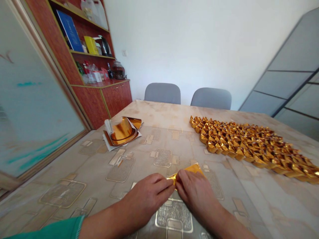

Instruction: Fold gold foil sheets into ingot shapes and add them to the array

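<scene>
One gold foil sheet (195, 168) is over the table (94, 172), pinched in the closed fingers of the left hand (152, 192) and right hand (193, 187). Its long side seems to run from the left fingertips off to the right; the right hand covers more. There is one foil stack (122, 131), two gray chairs (162, 93), and too many folded gold pieces (239, 141) to count.

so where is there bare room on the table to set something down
Bare tablecloth shows between the stack of gold foil sheets and the rows of folded foil ingots, and between those rows and the right forearm. It is crowded under the rows and at front centre, where the left hand and right hand hold a foil piece.
</scene>
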Available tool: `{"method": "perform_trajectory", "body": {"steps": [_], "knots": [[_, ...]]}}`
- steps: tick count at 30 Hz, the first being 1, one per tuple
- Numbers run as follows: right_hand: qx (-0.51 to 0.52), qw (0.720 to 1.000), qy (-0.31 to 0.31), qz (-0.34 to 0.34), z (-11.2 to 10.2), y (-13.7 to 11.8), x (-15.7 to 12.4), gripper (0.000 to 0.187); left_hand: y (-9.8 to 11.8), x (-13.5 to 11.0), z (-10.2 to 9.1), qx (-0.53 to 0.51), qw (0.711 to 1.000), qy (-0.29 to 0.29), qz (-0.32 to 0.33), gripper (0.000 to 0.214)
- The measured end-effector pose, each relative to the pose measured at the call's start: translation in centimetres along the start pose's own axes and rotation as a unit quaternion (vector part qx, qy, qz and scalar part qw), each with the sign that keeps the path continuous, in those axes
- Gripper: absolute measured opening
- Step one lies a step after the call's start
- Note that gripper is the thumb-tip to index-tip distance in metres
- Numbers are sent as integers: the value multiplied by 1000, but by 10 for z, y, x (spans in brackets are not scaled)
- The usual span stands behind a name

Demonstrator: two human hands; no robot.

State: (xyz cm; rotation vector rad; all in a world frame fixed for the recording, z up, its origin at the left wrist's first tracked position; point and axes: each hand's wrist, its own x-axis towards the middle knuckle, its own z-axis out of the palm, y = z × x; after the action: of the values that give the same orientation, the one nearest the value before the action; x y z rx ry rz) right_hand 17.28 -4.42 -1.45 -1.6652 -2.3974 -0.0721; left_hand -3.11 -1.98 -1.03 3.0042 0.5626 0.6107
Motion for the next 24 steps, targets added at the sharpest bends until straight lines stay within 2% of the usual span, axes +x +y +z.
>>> {"method": "perform_trajectory", "body": {"steps": [6,10,14,18,24], "knots": [[36,998,-5,-60,-7,12,-7,3,2,1,0,23,999,-32,-12,25],[98,993,-32,-59,-17,15,-7,4,-2,9,3,42,999,-7,5,18],[112,991,-48,-59,-28,13,-7,6,-9,17,3,68,997,20,33,22],[77,993,-20,-83,-26,9,-7,2,-12,21,6,80,995,50,31,30],[13,991,55,-120,-16,9,-3,18,-13,25,5,8,996,80,-26,30]]}}
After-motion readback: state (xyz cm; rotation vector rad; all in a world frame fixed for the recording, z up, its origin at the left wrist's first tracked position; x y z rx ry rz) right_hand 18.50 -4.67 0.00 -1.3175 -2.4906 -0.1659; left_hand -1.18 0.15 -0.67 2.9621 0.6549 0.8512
